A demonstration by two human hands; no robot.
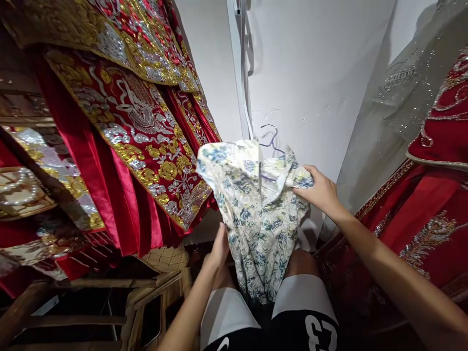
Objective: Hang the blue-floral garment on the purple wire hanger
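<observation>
A pale dress (252, 214) with a blue, yellow and green floral print hangs in front of my legs. Through its neck opening shows a thin purple hanger (271, 141), its hook free above the collar. My right hand (321, 190) pinches the short sleeve at the right shoulder, thumb and fingers pressed together on the cloth. Low on the dress's left side is my left hand (219, 247), thumb against the side edge and fingers hidden behind the fabric. The lower hem falls between my knees into shadow.
Red gowns with gold and silver embroidery (146, 112) hang close on the left. To the right are a beaded red gown (431, 195) and a sheer sequined veil (395, 92). A white metal rail (239, 68) runs up the wall (310, 63). A wooden chair frame (157, 297) stands lower left.
</observation>
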